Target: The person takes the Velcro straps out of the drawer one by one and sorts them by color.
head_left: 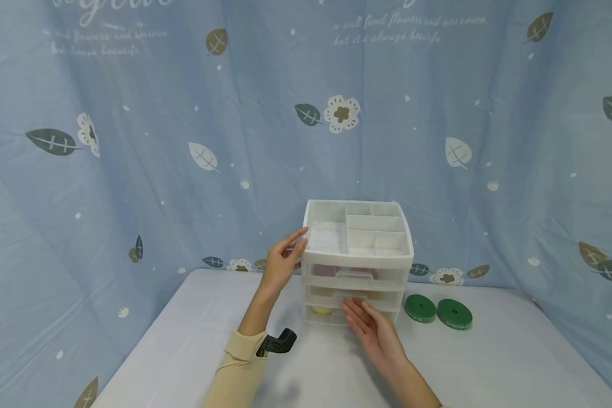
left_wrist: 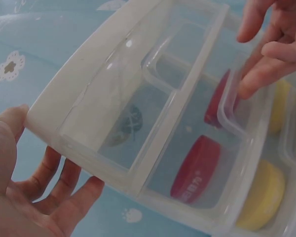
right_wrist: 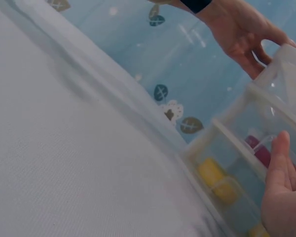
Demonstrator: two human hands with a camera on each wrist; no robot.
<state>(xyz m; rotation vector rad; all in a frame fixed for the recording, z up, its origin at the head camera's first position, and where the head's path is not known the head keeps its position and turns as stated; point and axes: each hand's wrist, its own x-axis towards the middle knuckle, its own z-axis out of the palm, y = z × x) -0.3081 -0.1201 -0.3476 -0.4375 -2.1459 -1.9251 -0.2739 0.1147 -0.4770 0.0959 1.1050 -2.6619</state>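
White drawers (head_left: 357,261) stand near the desk's (head_left: 183,340) back edge. Left hand (head_left: 280,263), spread, touches their side; right hand (head_left: 374,334), straight-fingered, the middle handle (left_wrist: 226,114).

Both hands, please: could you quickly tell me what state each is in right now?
Left hand: open, touching the side of the drawer unit.
Right hand: open, at the middle drawer handle.

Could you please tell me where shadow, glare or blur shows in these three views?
Head: soft shadow on the flat white table, bottom centre; left wrist: small glints along the transparent plastic top drawer; right wrist: dimmer overall, with the round yellow rolls slightly soft-edged.
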